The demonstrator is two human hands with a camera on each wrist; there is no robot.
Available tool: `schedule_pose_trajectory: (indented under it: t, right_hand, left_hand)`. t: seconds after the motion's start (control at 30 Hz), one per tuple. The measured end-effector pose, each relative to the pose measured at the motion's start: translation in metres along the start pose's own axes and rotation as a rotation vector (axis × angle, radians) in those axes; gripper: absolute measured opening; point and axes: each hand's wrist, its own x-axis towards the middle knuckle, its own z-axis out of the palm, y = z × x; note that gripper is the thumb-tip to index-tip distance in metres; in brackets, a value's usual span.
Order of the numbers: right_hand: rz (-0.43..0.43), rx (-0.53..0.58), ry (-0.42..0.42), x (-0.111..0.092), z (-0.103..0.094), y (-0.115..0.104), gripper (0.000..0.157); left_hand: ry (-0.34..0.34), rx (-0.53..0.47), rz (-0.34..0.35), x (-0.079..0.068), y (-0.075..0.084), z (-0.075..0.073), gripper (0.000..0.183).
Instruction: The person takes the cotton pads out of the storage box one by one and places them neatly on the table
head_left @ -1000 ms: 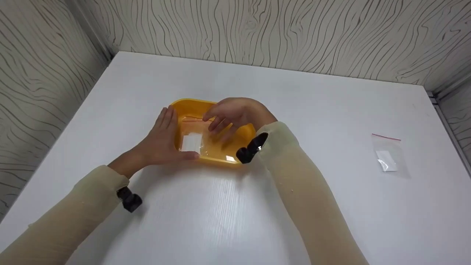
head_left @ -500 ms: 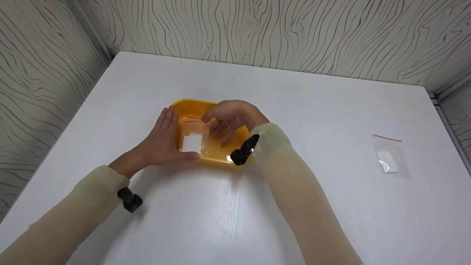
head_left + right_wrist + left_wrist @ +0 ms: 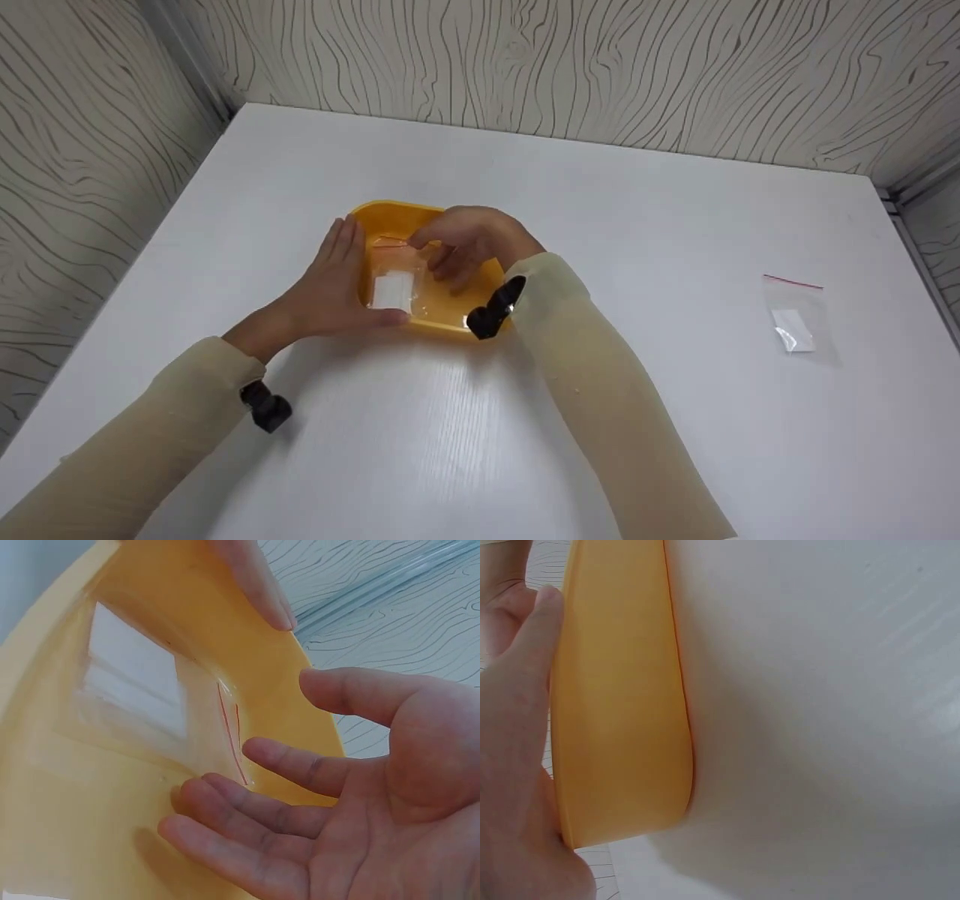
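Observation:
A yellow plastic tray [image 3: 461,325] stands on the white table. My left hand [image 3: 319,289] spans its near left corner, fingers straight along the left rim and thumb laid along the front rim; the left wrist view shows the thumb [image 3: 544,622] at the rim. Clear zip bags [image 3: 395,259] lie overlapping in the left part of the tray, with red seal lines and white slips [image 3: 139,675] inside. Over the tray's right half, my right hand [image 3: 472,238] has its palm turned left, fingers spread and slightly bent. Its fingertips are close to the bags' seal end, holding nothing.
Another clear zip bag [image 3: 799,322] with a red seal and a white slip lies apart on the right of the white table [image 3: 637,210]. Walls with a wood-grain pattern [image 3: 525,67] rise behind and at the sides.
My right hand has shifted slightly left, deeper over the tray, its fingertips nearer the bags. My left hand, the tray and the bags look the same.

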Motion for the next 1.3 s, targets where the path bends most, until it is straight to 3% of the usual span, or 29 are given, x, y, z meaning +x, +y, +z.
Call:
schedule_pose_trajectory:
  t: [0.7, 1.17, 1.3]
  right_hand:
    - [-0.057, 0.072, 0.041, 0.002, 0.009, -0.002, 0.054]
    - [-0.121, 0.124, -0.048, 0.005, 0.012, -0.006, 0.051]
    - [-0.133, 0.066, -0.056, 0.006, 0.015, -0.006, 0.049]
  left_hand:
    - [-0.008, -0.002, 0.000, 0.000, -0.001, 0.000, 0.143]
    - [-0.013, -0.019, 0.016, 0.000, -0.002, -0.001, 0.140]
    - [-0.017, -0.018, 0.007, 0.000, -0.002, 0.000, 0.140]
